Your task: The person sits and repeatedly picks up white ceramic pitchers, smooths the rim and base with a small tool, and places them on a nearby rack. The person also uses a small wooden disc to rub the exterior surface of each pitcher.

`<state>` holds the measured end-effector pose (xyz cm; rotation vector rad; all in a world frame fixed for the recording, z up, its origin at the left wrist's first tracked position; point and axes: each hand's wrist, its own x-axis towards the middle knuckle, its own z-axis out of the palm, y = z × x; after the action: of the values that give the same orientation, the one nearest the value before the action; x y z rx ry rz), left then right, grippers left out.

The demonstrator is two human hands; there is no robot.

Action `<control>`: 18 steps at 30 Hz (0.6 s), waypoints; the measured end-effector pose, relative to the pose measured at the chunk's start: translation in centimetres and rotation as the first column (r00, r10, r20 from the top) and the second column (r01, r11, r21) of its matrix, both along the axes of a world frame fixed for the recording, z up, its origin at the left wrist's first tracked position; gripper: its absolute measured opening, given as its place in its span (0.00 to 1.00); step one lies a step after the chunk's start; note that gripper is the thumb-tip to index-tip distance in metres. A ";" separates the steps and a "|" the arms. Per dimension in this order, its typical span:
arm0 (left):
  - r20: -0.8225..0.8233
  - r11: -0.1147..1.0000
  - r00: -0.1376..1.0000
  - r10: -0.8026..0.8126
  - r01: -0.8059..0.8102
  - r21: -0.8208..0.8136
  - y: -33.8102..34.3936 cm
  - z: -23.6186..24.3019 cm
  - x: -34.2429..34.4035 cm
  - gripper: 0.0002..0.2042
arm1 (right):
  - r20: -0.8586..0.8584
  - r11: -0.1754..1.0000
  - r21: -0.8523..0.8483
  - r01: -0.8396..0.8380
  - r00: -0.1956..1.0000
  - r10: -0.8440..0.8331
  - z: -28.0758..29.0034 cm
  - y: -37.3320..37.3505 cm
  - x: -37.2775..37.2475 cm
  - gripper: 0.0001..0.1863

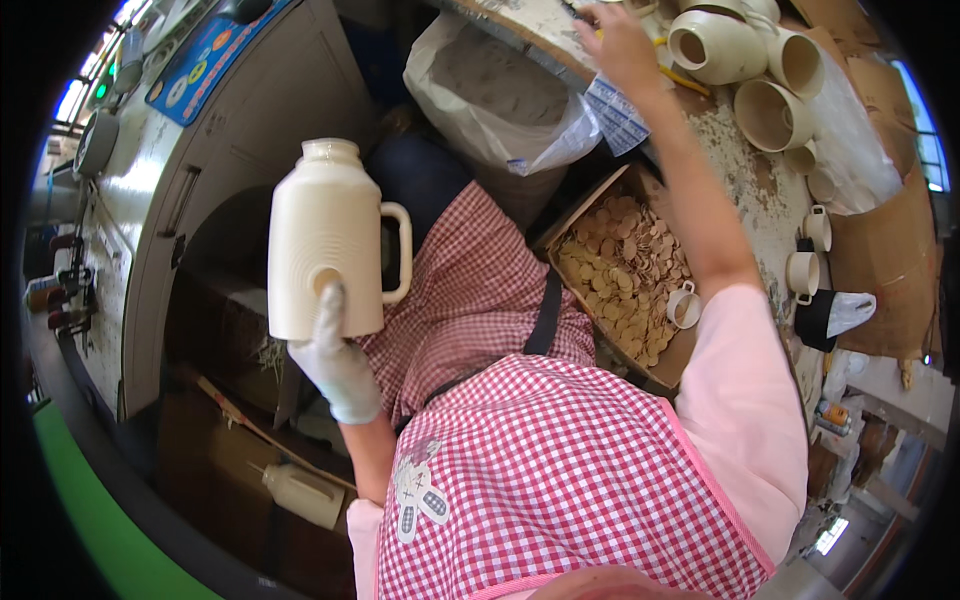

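My left hand (333, 362), in a pale glove, grips a cream plastic thermos jug body (325, 240) near its base. The jug stands roughly upright in the air, with its narrow neck up and its loop handle to the right. A round hollow shows low on its ridged wall, by my gloved thumb. My bare right hand (622, 48) is stretched far out over the workbench (735, 190). Its fingers are bent at a thin dark tool (570, 9), cut off by the picture's edge, so its kind is unclear. A yellow-handled tool (687, 82) lies beside that hand.
Below my right arm stands a cardboard box (672, 372) of flat round discs, with a small white cup (684, 306) on them. A large plastic bag (430, 70) hangs ahead. Several cream jug bodies (715, 48) lie on the bench. Another jug (305, 495) lies low at left.
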<state>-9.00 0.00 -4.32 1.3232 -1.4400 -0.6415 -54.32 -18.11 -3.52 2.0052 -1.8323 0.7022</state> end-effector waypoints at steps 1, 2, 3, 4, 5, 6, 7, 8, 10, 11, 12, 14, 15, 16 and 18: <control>-0.164 0.997 0.986 -0.042 0.053 0.061 0.1 0.1 0.8 0.18 | -0.069 0.997 0.069 -0.031 0.997 0.036 -1.2 -2.3 -3.3 0.20; -0.403 0.980 0.915 -0.020 0.099 0.175 0.2 0.3 1.6 0.19 | -0.202 0.989 0.147 0.010 0.979 0.020 -2.6 -4.4 -5.8 0.21; -0.652 0.948 0.753 0.092 0.134 0.288 0.3 0.5 2.2 0.20 | -0.324 0.956 0.288 0.061 0.945 0.037 -3.7 -7.0 -7.1 0.22; -0.768 0.921 0.616 0.176 0.172 0.349 0.3 0.7 2.6 0.20 | -0.327 0.945 0.308 0.109 0.945 -0.002 -4.2 -7.8 -8.1 0.19; -0.852 0.900 0.462 0.246 0.218 0.377 0.5 1.0 2.7 0.20 | -0.434 0.903 0.377 0.205 0.901 -0.024 -4.0 -9.3 -7.7 0.16; -0.836 0.893 0.464 0.294 0.179 0.413 0.6 1.2 2.7 0.20 | -0.250 0.988 0.093 -0.124 0.958 0.144 -3.1 -9.3 -6.7 0.21; -0.852 0.904 0.464 0.244 0.210 0.373 0.8 1.5 2.5 0.20 | 0.168 0.970 0.233 -0.075 0.985 0.035 -2.3 -8.9 -4.4 0.21; -0.876 0.900 0.421 0.233 0.247 0.358 0.7 1.9 2.4 0.20 | 0.516 0.914 0.398 -0.083 0.844 -0.148 -0.6 -7.8 -1.7 0.21; -0.839 0.893 0.468 0.279 0.196 0.406 0.8 2.7 1.9 0.22 | 0.968 0.762 0.223 -0.608 0.229 -0.101 2.0 -2.4 5.2 0.16; -0.851 0.903 0.459 0.256 0.201 0.380 0.9 3.1 1.7 0.22 | 0.974 0.671 0.223 -0.707 0.137 -0.180 2.9 0.3 9.2 0.16; -0.833 0.898 0.494 0.251 0.204 0.391 0.7 3.6 1.6 0.24 | 0.974 0.561 0.213 -0.800 0.124 -0.192 3.5 3.2 13.0 0.16; -0.803 0.886 0.520 0.290 0.170 0.431 0.5 4.2 1.4 0.24 | 0.938 0.416 0.342 -0.843 0.276 -0.212 4.3 8.8 19.6 0.18; -0.827 0.895 0.497 0.264 0.193 0.401 0.4 4.4 1.4 0.23 | 0.928 0.303 0.371 -0.878 0.338 -0.157 4.7 10.6 22.0 0.20; -0.808 0.876 0.503 0.309 0.181 0.447 0.2 4.5 1.4 0.23 | 0.913 0.321 0.396 -0.860 0.407 -0.035 4.6 11.1 24.1 0.21; -0.810 0.861 0.488 0.325 0.203 0.467 0.1 4.6 1.3 0.23 | 0.870 0.350 0.341 -0.873 0.433 0.234 4.3 12.2 26.8 0.24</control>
<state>-7.67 0.07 0.31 1.1047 -0.3310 -1.4769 -27.53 -5.95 0.82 3.6253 -1.8290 1.1440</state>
